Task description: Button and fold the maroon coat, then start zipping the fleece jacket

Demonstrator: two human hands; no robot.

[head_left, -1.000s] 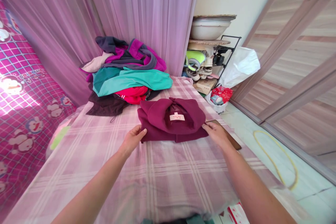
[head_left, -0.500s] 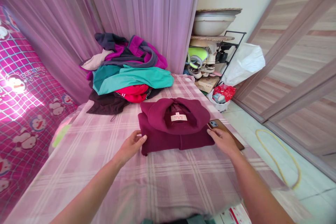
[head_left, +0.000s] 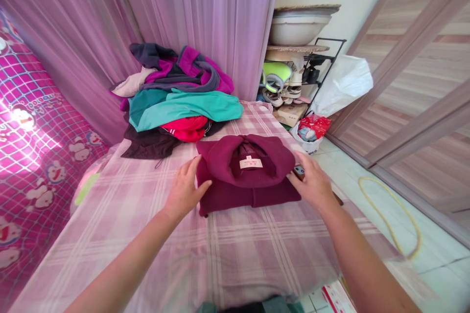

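Note:
A folded maroon hoodie point(head_left: 229, 198) lies on the plaid cloth point(head_left: 235, 249), its neck opening facing me with a white label point(head_left: 251, 163) inside. At its left edge is my left hand point(head_left: 186, 187), fingers stretched out and thumb apart, the thumb tip against the fabric. My right hand point(head_left: 311, 181) rests along the right edge, thumb and fingers spread, the thumb by the cloth's side. Partly hidden beneath that hand is a phone in a brown case point(head_left: 299, 170), with only its camera and a far corner showing.
A heap of clothes with a teal garment point(head_left: 198, 105) sits at the back left, before the purple curtain point(head_left: 205, 10). Beyond the right edge stand a shoe rack point(head_left: 326, 61), a white plastic bag point(head_left: 345, 85) and a yellow hose loop point(head_left: 389, 215) on the floor.
Both hands have moved away from me along the hoodie's sides, from its near corners towards its middle, and their fingers have spread. The hoodie has stayed in place.

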